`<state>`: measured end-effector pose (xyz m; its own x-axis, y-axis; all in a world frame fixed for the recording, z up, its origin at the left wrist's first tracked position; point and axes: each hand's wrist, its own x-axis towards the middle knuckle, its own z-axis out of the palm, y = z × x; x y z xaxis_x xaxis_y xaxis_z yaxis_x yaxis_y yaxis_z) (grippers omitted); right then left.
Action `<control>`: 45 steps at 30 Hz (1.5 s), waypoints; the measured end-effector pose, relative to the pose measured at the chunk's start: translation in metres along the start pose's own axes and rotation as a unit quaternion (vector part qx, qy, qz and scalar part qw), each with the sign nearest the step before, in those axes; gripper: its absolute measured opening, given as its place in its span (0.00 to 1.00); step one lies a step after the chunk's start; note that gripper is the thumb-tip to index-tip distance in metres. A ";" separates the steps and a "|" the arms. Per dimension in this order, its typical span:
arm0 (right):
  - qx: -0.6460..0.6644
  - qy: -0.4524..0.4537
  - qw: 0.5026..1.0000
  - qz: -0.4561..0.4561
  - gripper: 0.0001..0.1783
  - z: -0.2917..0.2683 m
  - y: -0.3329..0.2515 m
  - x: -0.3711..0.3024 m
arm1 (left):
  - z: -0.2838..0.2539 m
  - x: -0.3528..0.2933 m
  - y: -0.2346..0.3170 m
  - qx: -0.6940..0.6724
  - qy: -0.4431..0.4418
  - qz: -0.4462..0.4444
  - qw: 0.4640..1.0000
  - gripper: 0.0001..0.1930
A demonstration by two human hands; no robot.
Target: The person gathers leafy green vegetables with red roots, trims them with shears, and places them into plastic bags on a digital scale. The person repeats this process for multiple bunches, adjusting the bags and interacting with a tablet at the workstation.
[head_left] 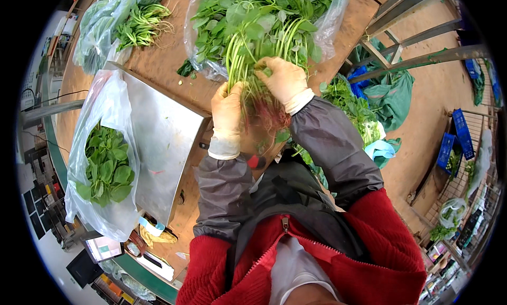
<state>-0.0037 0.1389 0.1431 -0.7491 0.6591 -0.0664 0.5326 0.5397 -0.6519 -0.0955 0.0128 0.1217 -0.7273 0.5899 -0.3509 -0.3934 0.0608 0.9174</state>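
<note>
Pale yellow-gloved and curled inward at the left hand (227, 107), with thumb and fingers pressed together on the left side of a bunch of long-stemmed greens (240, 64); cannot tell how many stems under the fingertips. Gloved likewise at the right hand (284, 82), with thumb and forefinger pinching stems higher up on the same bunch and the wrist angled in from the right. Between and below both, reddish roots (268, 112), trailing toward the near side of the surface (171, 57), close to its right edge; cannot tell whether touching the wood.

Beyond the fingers, farther from the near side, a leafy heap (222, 12) in an opened clear bag (330, 33), right up against the bunch. Just left of the bag, on bare wood, a small dark green scrap (186, 68). Toward the far left corner, another rooted bundle (141, 27) beside a bulky plastic bag (95, 35).

Left of the left hand, a steel panel (158, 125), with its right corner near the wrist. Across its left edge, a whitish bag (113, 96) open on broad green leaves (108, 165).

Past the right edge, lower down, more greens (351, 107), a green sack (393, 96) and blue crates (463, 133).
</note>
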 end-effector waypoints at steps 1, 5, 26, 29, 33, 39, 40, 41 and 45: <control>-0.001 0.007 1.000 0.001 0.17 0.001 0.003 0.001 | 0.000 0.000 0.001 0.004 -0.002 0.008 1.000 0.08; 0.284 0.019 0.959 -0.002 0.13 -0.012 0.021 -0.021 | 0.001 -0.002 0.008 -0.053 -0.034 -0.018 0.998 0.07; 0.430 -0.112 0.862 0.242 0.14 -0.102 0.119 -0.168 | 0.026 0.003 -0.031 0.274 0.096 0.084 0.953 0.28; -0.164 -0.168 0.949 0.211 0.27 -0.081 0.220 -0.248 | 0.033 0.011 -0.044 0.315 0.073 0.094 0.942 0.27; 0.020 -0.023 0.984 0.177 0.31 -0.065 0.165 -0.203 | 0.011 0.004 0.002 0.070 -0.033 -0.074 0.994 0.11; 0.261 0.033 0.964 -0.025 0.21 -0.011 0.013 -0.073 | -0.020 0.011 0.027 0.000 -0.055 -0.110 0.992 0.11; 0.245 0.067 0.967 -0.024 0.24 0.001 0.010 -0.058 | -0.015 0.011 0.031 -0.004 -0.058 -0.114 0.992 0.11; 0.170 0.102 0.979 -0.052 0.29 0.003 0.000 -0.044 | -0.015 0.012 0.032 -0.009 -0.056 -0.117 0.991 0.11; -0.076 0.128 0.986 -0.076 0.29 0.022 -0.010 0.001 | -0.023 0.019 0.023 0.015 -0.045 -0.130 0.990 0.10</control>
<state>-0.0180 0.1223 0.1328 -0.7119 0.6641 0.2284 0.4894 0.7024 -0.5168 -0.1316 0.0074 0.1320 -0.5502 0.6198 -0.5595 -0.5430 0.2434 0.8037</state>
